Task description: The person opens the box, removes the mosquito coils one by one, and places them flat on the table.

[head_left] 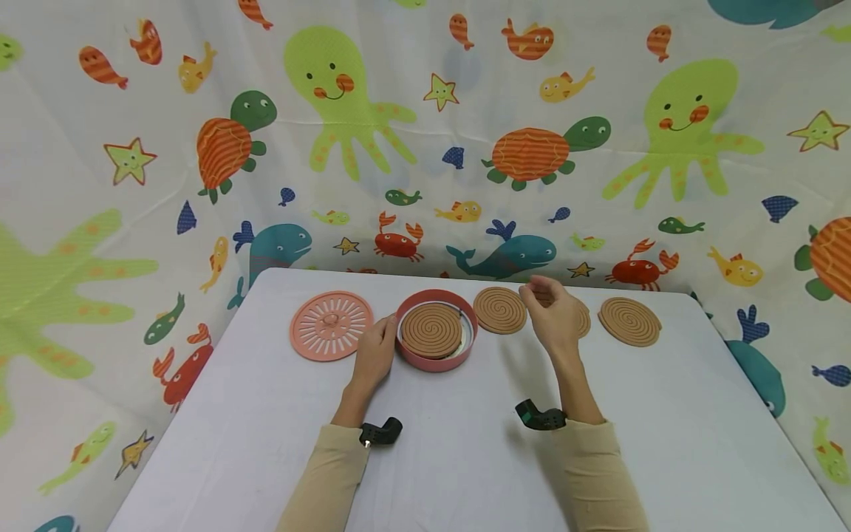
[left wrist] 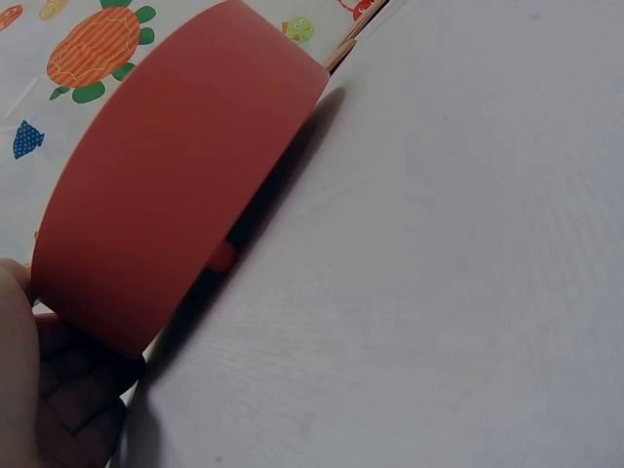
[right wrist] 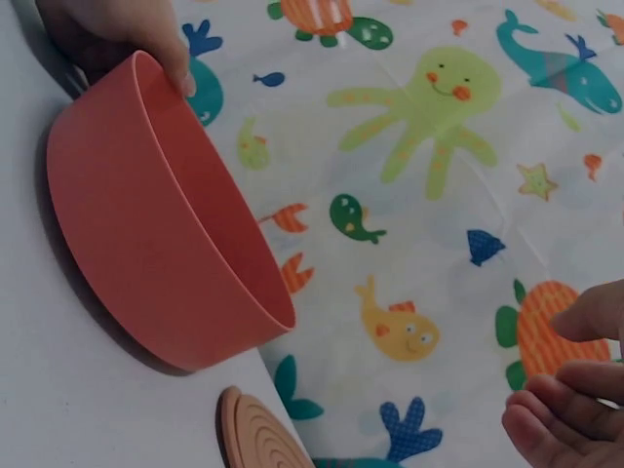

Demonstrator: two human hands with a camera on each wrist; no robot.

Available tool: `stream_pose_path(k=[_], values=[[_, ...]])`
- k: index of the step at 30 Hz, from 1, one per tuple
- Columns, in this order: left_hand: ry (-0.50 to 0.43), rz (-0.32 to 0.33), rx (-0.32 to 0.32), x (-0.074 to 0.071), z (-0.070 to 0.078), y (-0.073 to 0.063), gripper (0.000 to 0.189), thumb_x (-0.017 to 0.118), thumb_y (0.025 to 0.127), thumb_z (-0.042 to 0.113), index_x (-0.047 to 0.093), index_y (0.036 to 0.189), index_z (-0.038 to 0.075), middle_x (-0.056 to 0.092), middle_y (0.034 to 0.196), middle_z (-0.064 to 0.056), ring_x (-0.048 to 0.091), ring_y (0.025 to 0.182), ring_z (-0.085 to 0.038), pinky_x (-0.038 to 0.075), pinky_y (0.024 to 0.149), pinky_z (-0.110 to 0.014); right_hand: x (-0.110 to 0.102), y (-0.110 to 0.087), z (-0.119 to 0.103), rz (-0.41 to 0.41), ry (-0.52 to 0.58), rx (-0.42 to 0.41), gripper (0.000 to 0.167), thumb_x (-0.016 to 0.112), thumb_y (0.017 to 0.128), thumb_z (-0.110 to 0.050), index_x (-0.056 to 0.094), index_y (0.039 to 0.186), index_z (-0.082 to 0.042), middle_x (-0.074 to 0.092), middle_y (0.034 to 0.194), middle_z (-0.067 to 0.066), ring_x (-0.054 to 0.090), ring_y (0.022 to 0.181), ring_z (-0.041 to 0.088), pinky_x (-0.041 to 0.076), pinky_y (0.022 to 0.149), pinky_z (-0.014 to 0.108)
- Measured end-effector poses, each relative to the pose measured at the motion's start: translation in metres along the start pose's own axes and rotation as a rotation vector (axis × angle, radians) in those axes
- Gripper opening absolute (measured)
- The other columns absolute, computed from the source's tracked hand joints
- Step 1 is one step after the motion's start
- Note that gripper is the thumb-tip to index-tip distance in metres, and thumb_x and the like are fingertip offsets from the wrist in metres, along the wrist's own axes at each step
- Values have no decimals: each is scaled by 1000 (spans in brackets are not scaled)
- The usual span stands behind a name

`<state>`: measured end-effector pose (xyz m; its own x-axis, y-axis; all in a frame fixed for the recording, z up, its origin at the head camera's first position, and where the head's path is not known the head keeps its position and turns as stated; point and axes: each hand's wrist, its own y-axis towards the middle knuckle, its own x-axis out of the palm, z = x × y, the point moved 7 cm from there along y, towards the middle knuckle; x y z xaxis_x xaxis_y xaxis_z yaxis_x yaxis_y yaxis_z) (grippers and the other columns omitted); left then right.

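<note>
My left hand (head_left: pixel 376 347) grips the left side of a round red box (head_left: pixel 414 359), its thumb at the rim. Inside the box lies a tan mosquito coil (head_left: pixel 431 330). In the left wrist view the box (left wrist: pixel 185 166) shows its plain outer wall and a small red foot (left wrist: pixel 223 256) underneath. My right hand (head_left: pixel 555 318) is raised over the table to the right, fingers loosely bent and holding nothing; the right wrist view shows its bare fingers (right wrist: pixel 556 419). It partly hides one mosquito coil (head_left: pixel 583 319). Another coil (head_left: pixel 500 310) lies right beside the box.
A pink slotted lid (head_left: pixel 312 346) with a central knob lies left of the box. One more mosquito coil (head_left: pixel 629 321) lies at the far right. The white table (head_left: pixel 459 451) ends at the back against a curtain (head_left: pixel 412 133) printed with sea animals.
</note>
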<state>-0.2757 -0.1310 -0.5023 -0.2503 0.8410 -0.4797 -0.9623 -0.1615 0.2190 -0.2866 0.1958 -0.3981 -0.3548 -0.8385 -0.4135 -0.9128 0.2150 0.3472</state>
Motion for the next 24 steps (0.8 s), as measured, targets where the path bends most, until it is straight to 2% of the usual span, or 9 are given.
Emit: stream_pose_path(k=[2,4,7,10,17,24], values=[[-5,0,-2,0,0,0,42,44,107,33,68,129,5,69,128,-15,61,127,-30,48,108,-49,4,-1,-1,-13,11,-4,39,65,97,-26,65,125,1,71,112,17,68,102,29,44,78,4],[-7,-1,-3,0,1,-1,42,44,107,33,67,129,5,69,128,-15,61,128,-30,48,108,-49,8,-2,-2,-22,8,-4,38,66,96,-25,65,125,1,71,111,16,69,102,29,48,81,9],[-9,-2,1,0,2,-2,42,44,107,33,67,129,5,69,128,-15,61,128,-30,48,108,-49,14,-4,-3,-37,0,4,38,67,96,-24,65,125,0,71,111,16,69,103,29,56,89,26],[-6,-1,2,0,2,-2,42,44,107,33,67,129,6,69,128,-15,61,127,-30,49,108,-49,21,-6,-4,-54,6,4,37,67,96,-22,64,125,1,71,111,17,68,103,30,57,94,42],[-9,3,4,0,2,-3,43,44,107,34,67,129,6,69,128,-14,61,128,-30,49,108,-49,36,-10,-6,-84,1,-29,33,69,95,-19,67,121,1,72,109,17,70,99,30,59,89,41],[-9,8,12,1,0,-3,42,45,107,35,68,128,7,70,127,-14,62,126,-30,50,107,-49,48,-14,-6,-135,23,-14,36,69,95,-19,65,124,2,71,112,19,68,101,32,58,94,47]])
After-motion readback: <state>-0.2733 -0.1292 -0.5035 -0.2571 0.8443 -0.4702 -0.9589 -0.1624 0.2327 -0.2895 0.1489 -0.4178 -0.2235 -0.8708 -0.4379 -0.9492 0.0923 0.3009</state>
